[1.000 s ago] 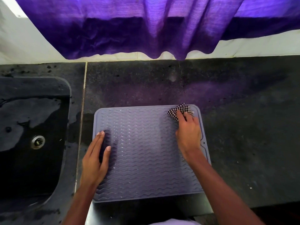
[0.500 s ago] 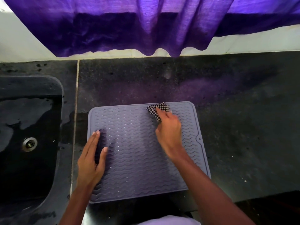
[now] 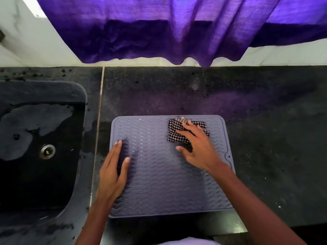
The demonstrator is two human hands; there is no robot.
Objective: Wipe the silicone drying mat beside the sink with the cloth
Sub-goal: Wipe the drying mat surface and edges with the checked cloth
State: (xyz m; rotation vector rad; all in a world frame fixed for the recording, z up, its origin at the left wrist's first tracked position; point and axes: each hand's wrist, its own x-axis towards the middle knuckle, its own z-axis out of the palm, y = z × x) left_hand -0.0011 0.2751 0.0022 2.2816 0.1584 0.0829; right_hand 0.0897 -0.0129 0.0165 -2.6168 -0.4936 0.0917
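Silicone mat lay flat on the tabletop, just right of the sink. Left hand pressed its left edge with straight fingers. Right hand, fingers spread, pressed the cloth near the far edge. Ungripped, the cloth could bunch or slip free; the mat could slide if the left hand eased. Count: one mat, one cloth, one sink, two hands.

left hand, right hand: bare | forearms: bare | torso: pale garment
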